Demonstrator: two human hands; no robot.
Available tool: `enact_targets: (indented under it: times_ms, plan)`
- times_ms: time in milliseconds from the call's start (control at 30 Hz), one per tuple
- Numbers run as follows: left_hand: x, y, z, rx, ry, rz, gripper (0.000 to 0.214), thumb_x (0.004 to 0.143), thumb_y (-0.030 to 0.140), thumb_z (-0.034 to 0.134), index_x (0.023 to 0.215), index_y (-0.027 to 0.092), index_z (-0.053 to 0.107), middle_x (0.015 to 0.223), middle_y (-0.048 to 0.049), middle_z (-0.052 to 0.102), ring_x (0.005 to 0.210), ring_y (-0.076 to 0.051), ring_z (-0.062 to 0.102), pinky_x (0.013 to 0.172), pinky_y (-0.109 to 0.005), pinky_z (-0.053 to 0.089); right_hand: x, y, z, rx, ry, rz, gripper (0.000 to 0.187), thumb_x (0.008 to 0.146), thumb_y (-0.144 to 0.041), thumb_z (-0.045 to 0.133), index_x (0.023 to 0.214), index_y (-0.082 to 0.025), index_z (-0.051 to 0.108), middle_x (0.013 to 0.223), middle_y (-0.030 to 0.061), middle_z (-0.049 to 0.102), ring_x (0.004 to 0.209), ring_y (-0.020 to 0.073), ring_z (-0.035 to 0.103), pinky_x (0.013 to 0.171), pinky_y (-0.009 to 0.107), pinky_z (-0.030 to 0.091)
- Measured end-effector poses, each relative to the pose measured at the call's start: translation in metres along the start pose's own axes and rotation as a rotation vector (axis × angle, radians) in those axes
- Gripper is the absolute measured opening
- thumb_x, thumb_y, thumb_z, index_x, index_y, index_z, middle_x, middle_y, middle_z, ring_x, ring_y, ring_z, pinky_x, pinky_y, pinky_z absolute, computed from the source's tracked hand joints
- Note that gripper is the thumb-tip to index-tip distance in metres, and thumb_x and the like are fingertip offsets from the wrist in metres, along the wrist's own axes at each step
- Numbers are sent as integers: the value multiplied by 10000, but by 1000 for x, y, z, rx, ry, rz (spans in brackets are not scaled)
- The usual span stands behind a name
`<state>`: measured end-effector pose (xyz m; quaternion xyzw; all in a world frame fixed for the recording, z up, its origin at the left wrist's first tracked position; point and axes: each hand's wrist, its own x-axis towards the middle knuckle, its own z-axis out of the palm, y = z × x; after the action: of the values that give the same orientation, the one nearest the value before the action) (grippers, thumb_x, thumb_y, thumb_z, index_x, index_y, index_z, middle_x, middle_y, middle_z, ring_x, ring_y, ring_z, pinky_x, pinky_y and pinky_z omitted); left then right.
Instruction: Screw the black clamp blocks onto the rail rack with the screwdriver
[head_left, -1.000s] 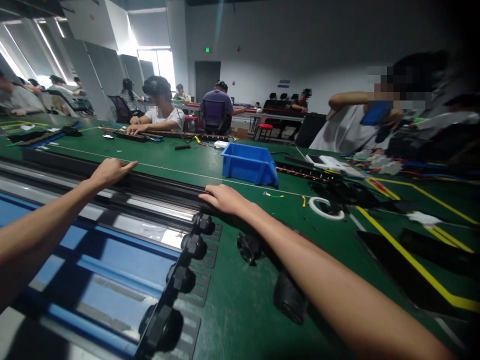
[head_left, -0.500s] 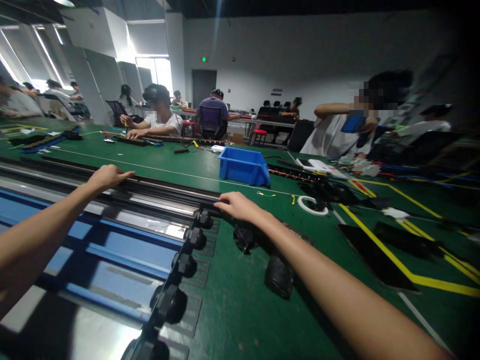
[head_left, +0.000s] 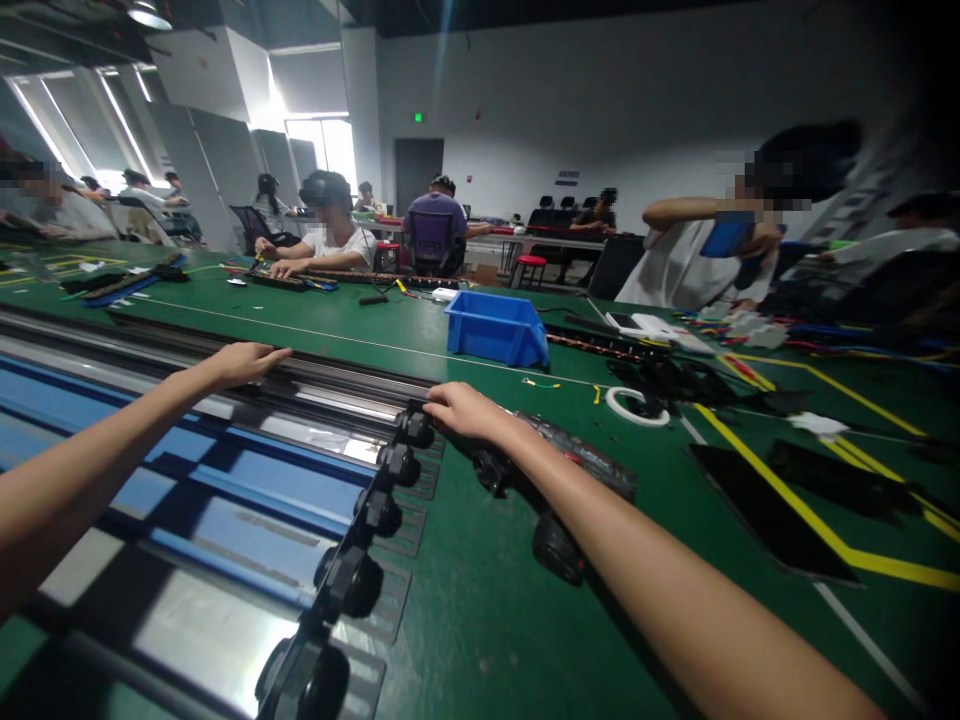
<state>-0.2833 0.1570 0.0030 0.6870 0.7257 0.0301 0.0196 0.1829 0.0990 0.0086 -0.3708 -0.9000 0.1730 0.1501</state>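
Observation:
A wide panel of blue and silver strips [head_left: 292, 475] lies on the green table, with dark metal rails along its far side. My left hand [head_left: 247, 363] rests on the black rails [head_left: 337, 372], palm down, fingers stretched to the right and close together. At the right end of those rails, the fingers of my right hand [head_left: 463, 410] are bent around the corner; their tips are partly hidden. Several black round knobs [head_left: 379, 512] line the panel's right edge, above flat slotted tabs [head_left: 409, 530].
Beneath my right forearm lies a black power tool [head_left: 559, 545]. A blue bin [head_left: 496, 330] stands farther back, near a white tape ring [head_left: 637, 407]. A dark flat plate [head_left: 772, 510] lies right, beside yellow tape lines. Co-workers [head_left: 334, 225] sit across the table.
The view has shifted slightly. My left hand has slid a little to the right along the rails and lies flatter. My right hand stays at the rail's end.

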Motion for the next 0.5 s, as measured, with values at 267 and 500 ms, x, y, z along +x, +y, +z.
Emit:
enact_targets:
  times_ms: [267, 500]
  plan:
    - [-6, 17, 8, 68, -65, -55, 932, 786, 855, 203, 1247, 213, 697, 997, -134, 743, 1031, -365, 642, 805, -336, 444, -9, -3, 6, 102, -31, 18, 372, 899, -48, 466, 1239, -84, 613, 1140, 129, 693, 994, 181, 640, 856, 253, 450]
    - [-7, 12, 15, 66, 19, -68, 929, 789, 857, 211, 1221, 208, 716, 1083, -156, 729, 1055, -394, 634, 811, -363, 454, -35, -33, -7, 41, 308, 48, 371, 968, -138, 452, 1328, -120, 537, 1219, 142, 656, 1083, 218, 626, 956, 342, 457]
